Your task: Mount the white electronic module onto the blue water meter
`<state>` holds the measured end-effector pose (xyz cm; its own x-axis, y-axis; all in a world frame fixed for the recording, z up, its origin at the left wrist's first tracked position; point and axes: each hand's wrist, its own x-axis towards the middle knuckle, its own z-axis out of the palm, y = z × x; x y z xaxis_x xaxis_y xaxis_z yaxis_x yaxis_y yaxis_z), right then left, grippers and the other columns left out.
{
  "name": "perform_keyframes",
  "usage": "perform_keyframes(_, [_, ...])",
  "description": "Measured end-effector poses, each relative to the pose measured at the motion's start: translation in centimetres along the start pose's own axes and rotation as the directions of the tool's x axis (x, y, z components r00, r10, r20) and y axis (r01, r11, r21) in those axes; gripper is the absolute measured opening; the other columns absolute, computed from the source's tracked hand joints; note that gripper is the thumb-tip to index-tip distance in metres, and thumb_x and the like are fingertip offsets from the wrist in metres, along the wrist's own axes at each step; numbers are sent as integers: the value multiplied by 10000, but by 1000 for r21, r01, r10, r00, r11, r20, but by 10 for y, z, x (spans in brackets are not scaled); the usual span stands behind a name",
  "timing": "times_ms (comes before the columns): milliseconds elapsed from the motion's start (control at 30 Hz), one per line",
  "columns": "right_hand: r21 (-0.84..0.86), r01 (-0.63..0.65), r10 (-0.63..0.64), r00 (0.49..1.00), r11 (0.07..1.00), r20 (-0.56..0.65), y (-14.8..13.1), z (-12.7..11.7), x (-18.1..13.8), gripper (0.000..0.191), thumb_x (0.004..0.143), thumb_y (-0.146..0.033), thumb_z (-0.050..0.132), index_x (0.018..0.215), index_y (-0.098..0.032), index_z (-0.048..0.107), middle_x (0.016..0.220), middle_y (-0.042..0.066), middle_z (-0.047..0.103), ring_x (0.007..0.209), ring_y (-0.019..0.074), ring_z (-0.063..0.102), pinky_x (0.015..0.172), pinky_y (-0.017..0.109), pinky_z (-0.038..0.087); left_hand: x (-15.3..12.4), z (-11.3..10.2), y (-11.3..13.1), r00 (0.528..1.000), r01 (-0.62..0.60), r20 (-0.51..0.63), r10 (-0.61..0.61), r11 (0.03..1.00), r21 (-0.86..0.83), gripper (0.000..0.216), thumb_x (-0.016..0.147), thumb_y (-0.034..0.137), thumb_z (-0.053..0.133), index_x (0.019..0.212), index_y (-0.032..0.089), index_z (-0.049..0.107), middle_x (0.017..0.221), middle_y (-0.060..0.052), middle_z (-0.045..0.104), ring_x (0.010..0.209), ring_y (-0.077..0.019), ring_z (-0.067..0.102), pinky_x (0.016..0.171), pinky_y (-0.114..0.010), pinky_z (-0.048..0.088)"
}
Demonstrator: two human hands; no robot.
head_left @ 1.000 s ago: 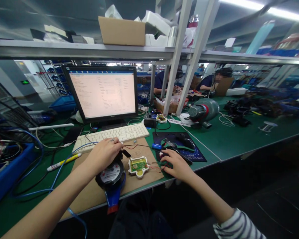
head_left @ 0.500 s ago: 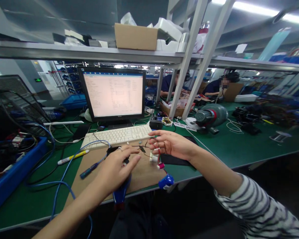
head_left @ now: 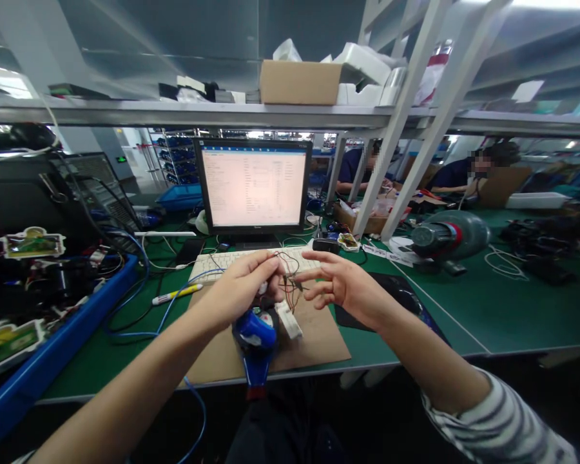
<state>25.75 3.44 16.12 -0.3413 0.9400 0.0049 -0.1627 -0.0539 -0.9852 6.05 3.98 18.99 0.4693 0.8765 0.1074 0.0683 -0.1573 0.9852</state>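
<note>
1. At the lower centre of the frame lies our meter point(head_left: 256, 370), blue body toward us; a blue wrapped piece point(head_left: 257, 330) overlaps it in view and partly hides its dial.
2. Just above, our left hand point(head_left: 245, 283) is closed, thumb against forefinger, grasping thin wires point(head_left: 290, 283) near the centre of the frame; a small white bit shows beneath its fingers, too blurred to name.
3. Right of centre, our right hand point(head_left: 345, 287) is spread and clenches nothing; its fingertips come close to the strands, and we cannot tell whether they touch.
4. Between and below our hands, a white case point(head_left: 289, 320) stands tilted on the cardboard sheet point(head_left: 323, 345). To handle these leads well, we should pinch them lightly, leave slack toward the case, part the strands before pulling, and put no strain on the joints. A sharp tug could, we judge, tip the case.
5. Beyond, the keyboard point(head_left: 210, 265) crosses the middle of the frame, partly behind our left hand, with the lit screen point(head_left: 254, 187) above.
6. Farthest off, at upper right, two co-workers point(head_left: 352, 169) sit bent over their benches.
</note>
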Motion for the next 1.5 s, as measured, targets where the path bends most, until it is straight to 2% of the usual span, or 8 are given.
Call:
perform_keyframes(167, [-389, 107, -139, 989, 915, -57, 70, -4, 5, 875, 598, -348, 771, 1340, -245, 318, 1377, 121, 374, 1295, 275, 314, 1033, 482, 315, 18, -15, 16, 999, 37, 13, -39, 991, 125, 173, 818, 266, 437, 759, 151, 552, 480, 84, 359, 352, -38, 315, 340, -151, 303])
perform_keyframes(300, [-226, 57, -73, 995, 972, -67, 115, 12, 13, 1204, 503, -329, 833, 1418, -286, 51, 1426, 145, 270, 1229, 285, 409, 980, 464, 388, 33, -23, 10, 998, -49, -6, 55, 928, 370, 180, 764, 228, 474, 691, 129, 605, 434, 78, 335, 379, -43, 287, 343, -157, 210])
perform_keyframes(567, [-56, 41, -50, 984, 998, -171, 114, -4, 15, 917, 539, -291, 771, 1313, -238, 281, 1209, 124, 505, 1088, 256, 533, 890, 399, 447, 50, -33, -51, 965, -117, -231, 124, 992, 44, 170, 701, 283, 440, 566, 183, 415, 427, 94, 287, 350, -34, 210, 363, -175, 150])
perform_keyframes(767, [89, -56, 78, 962, 994, -263, 95, -14, 18, 541, 574, -334, 703, 1048, -223, 469, 1153, 99, 559, 1009, 255, 577, 728, 350, 511, 46, -35, -87, 953, -95, -276, 123, 989, 113, 200, 714, 298, 333, 535, 212, 312, 447, 88, 257, 341, -58, 198, 361, -200, 184])
perform_keyframes(967, [-294, 57, -109, 980, 954, -164, 89, -16, 11, 598, 609, -397, 724, 1103, -185, 463, 1164, 130, 524, 1113, 258, 504, 972, 448, 396, 22, -37, -76, 967, -74, -186, 177, 885, 459, 161, 688, 229, 526, 552, 162, 579, 692, -31, 559, 743, -178, 507, 736, -326, 407])
perform_keyframes(1167, [-780, 96, -117, 993, 618, 29, 126, -5, -33, 1133, 454, -306, 836, 1403, -244, 220, 1435, 132, 263, 1309, 334, 268, 1066, 511, 268, 7, -51, -83, 973, -53, -130, 189, 738, 673, 277, 820, 340, 466, 778, 149, 663, 969, -100, 615, 938, -222, 550, 877, -399, 410])
perform_keyframes(1300, [-824, 153, -284, 959, 545, -10, 153, -5, -40, 712, 589, -96, 623, 1269, -215, 448, 1295, 118, 451, 1212, 282, 422, 1011, 448, 362, 6, -54, -99, 975, -15, -196, 104, 912, 411, 262, 757, 370, 559, 828, 143, 670, 1007, -105, 638, 972, -219, 570, 870, -351, 425])
perform_keyframes(1500, [-629, 244, -437, 884, 738, -169, 119, -23, -23, 150, 741, -231, 600, 888, -202, 611, 959, 65, 615, 913, 220, 586, 809, 333, 482, 3, -56, -110, 944, 75, -325, -65, 997, 16, 253, 670, 378, 663, 775, 149, 636, 654, -5, 631, 656, -139, 560, 616, -241, 403])
